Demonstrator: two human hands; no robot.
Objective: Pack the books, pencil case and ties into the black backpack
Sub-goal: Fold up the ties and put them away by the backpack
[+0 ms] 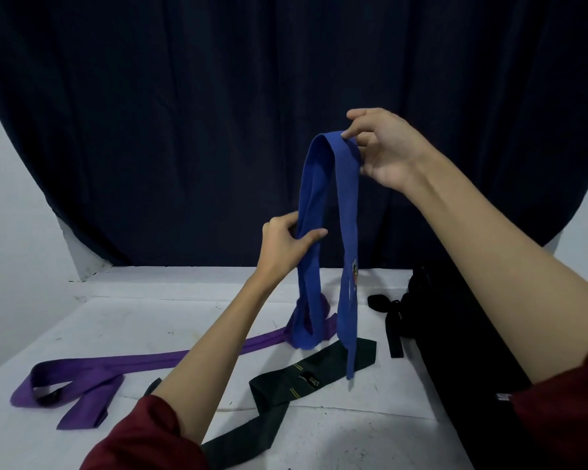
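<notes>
The right hand [387, 147] is pinching the fold of the blue tie [319, 212] high up; the left hand [286, 242] is gripping one strand below. Folding it smaller before reaching right to the backpack [455, 334] seems wise.

One head-worn view here, wide-angle, looking forward and down from the near edge of the white counter [150, 320] toward its far edge and the dark curtain [184, 113] behind. It sits close: both forearms reach in from the bottom, and the straight lines bow at the frame's corners.
</notes>
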